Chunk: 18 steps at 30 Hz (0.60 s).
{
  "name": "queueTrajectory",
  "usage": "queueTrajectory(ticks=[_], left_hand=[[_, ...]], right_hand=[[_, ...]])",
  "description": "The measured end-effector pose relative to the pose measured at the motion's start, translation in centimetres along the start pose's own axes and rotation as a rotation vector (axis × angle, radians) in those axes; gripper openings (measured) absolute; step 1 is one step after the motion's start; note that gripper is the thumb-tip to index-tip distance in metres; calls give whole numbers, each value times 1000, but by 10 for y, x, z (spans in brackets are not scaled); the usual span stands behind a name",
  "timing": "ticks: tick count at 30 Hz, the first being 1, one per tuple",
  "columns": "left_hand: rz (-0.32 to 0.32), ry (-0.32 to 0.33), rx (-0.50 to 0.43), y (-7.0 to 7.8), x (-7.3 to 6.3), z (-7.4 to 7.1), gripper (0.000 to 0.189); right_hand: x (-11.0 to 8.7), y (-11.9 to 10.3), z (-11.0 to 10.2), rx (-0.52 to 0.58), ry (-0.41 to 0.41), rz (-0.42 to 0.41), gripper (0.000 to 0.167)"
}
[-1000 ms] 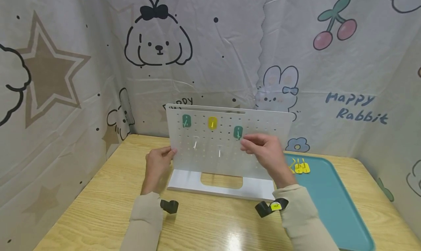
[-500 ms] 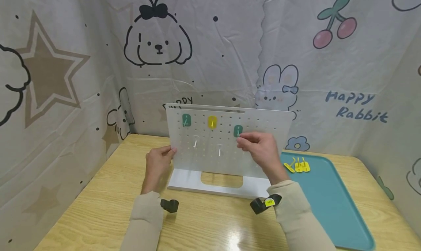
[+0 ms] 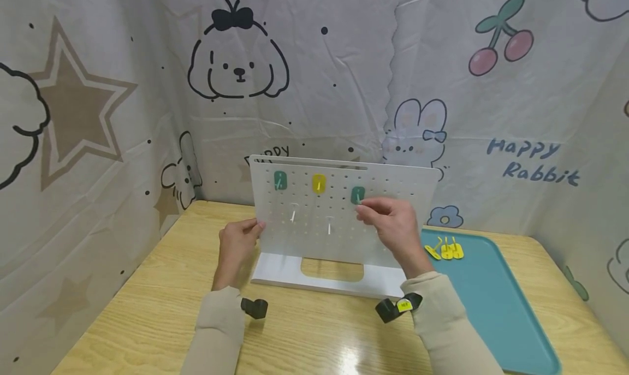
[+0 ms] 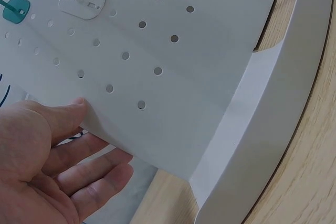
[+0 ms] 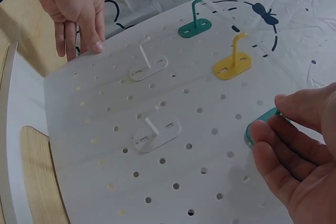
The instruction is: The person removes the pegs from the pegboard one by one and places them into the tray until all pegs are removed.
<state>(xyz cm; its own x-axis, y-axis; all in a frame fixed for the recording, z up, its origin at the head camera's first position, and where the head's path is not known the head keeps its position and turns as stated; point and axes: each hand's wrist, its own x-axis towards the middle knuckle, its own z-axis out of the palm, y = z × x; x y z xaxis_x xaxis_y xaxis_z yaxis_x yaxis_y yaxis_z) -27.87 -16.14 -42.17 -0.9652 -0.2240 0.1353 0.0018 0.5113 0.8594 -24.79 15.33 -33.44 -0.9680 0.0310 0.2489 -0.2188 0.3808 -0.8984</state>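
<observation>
A white pegboard (image 3: 304,241) stands upright on its white base. My left hand (image 3: 238,246) grips the board's left edge, with the thumb (image 4: 71,116) on the front face and the other fingers behind. On the right half of the board, my right hand (image 3: 395,230) pinches the peg of a green hook (image 3: 357,193); the fingers partly cover its plate in the right wrist view. Another green hook (image 5: 195,28) and a yellow hook (image 5: 232,66) sit along the upper part of the board. Below them are two pale hooks, one nearer the left edge (image 5: 149,68) and one more central (image 5: 156,136).
To the right of the board lies a blue-green tray (image 3: 491,309) with several yellow hooks (image 3: 447,249) near its far end. Both rest on a wooden table (image 3: 304,331). A patterned cloth (image 3: 334,107) hangs behind and at the sides.
My right hand has shifted a little to the left, its fingertips coming onto the green hook's peg. The left hand has stayed at the board's edge.
</observation>
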Motion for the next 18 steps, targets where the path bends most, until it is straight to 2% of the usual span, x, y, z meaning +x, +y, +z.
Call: queueTrajectory(ticks=[6,18], left_hand=[[0,-4,-7,-1,0,0,37],[-1,-6,2,-2,0,2,36]], right_hand=[[-5,-3,-11,30,13,-48,26],[-25,8,-57,53,51,-90,32]])
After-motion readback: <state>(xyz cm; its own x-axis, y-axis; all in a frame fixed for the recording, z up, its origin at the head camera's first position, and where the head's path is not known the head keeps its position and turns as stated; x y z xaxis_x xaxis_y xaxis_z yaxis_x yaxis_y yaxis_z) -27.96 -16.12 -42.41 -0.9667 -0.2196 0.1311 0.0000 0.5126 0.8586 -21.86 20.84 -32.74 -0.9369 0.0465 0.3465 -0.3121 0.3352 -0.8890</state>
